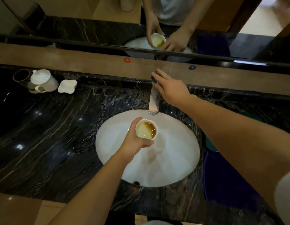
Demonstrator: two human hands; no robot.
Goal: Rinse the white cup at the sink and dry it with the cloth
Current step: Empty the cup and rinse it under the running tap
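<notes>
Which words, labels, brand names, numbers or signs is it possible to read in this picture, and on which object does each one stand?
No text can be read.
Red dot on the wooden ledge: plain mark, no legible writing.
Blue dot on the same ledge: too blurred to tell.
White cup, faucet, lidded mug: no print shows.

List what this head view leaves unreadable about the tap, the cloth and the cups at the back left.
- Faucet: right hand covers its top; water flow not discernible.
- Purple cloth: right forearm crosses it; extent unclear.
- Lidded white cup and glasses: overlapping, dim; count unclear.
- White cup in left hand: palm hides its outside.
</notes>
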